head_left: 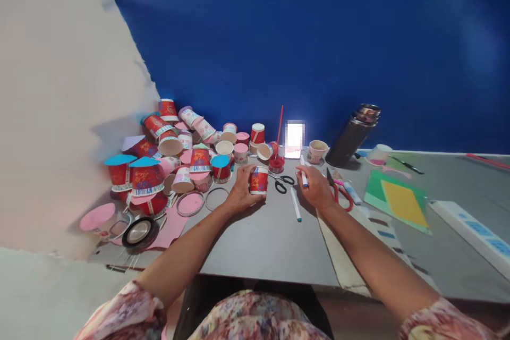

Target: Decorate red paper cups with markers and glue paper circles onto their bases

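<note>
Several cups (146,176) are already paper-topped; one red cup (258,180), seemingly not yet topped, is clasped over the desk (263,249) by the left hand (240,186), a marker (305,176) by the right hand (315,187).

You work at a gray table (263,249) against a blue wall (298,37), in a home or small workshop; which one cannot be told. Heaped paper cups (145,176), scissors (280,178), markers (296,204) and colored paper (404,203) around you mark the spot as a handicraft corner.
</note>
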